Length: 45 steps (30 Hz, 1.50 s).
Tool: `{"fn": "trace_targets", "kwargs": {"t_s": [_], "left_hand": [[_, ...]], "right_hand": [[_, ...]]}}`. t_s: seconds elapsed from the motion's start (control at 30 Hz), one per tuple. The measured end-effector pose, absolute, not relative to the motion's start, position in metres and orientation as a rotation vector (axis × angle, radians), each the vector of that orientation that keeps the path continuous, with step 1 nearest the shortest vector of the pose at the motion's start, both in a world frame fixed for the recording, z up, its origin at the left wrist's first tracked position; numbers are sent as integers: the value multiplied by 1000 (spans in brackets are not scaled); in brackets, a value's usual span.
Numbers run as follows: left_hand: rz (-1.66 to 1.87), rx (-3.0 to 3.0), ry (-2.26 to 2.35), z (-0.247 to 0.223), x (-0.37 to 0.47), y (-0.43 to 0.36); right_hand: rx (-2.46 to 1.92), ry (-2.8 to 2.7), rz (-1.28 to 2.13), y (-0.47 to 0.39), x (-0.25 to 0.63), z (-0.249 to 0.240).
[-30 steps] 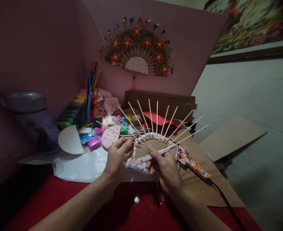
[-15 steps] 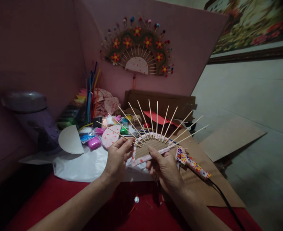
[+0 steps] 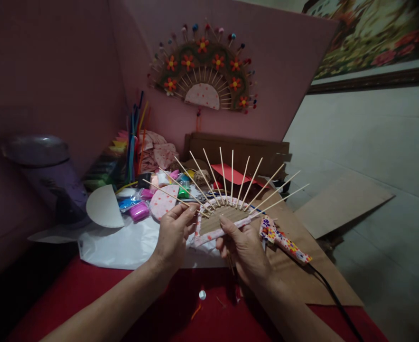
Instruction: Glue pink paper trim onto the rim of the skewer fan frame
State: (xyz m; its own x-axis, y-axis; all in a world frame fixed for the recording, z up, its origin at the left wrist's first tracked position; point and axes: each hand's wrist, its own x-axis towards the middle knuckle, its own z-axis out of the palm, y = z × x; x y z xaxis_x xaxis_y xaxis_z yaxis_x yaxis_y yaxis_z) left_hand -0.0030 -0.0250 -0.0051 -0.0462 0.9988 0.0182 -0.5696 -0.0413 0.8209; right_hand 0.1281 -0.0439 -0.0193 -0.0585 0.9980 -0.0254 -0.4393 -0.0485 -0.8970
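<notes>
In my right hand I grip a half-round cardboard piece by its straight lower edge, thumb on the face. Spotted pink fabric borders it, and several thin wooden sticks fan out from its curved rim. My left hand pinches the lowest stick on the left close to the rim. A few more sticks show below my right palm, partly hidden. To the right lies a glue gun wrapped in flowered fabric, its black cord trailing toward the front.
A finished stick fan with felt flowers hangs on the pink board behind. Bagged coloured clay, a spotted half circle and a white half circle lie left. A purple tumbler stands far left. Brown cardboard covers the right side.
</notes>
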Motion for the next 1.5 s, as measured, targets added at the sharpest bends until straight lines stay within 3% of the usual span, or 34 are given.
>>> {"fn": "trace_targets", "kwargs": {"t_s": [1.5], "left_hand": [[1482, 752, 753, -3, -3, -28]], "right_hand": [[-871, -887, 1429, -46, 128, -16]]}}
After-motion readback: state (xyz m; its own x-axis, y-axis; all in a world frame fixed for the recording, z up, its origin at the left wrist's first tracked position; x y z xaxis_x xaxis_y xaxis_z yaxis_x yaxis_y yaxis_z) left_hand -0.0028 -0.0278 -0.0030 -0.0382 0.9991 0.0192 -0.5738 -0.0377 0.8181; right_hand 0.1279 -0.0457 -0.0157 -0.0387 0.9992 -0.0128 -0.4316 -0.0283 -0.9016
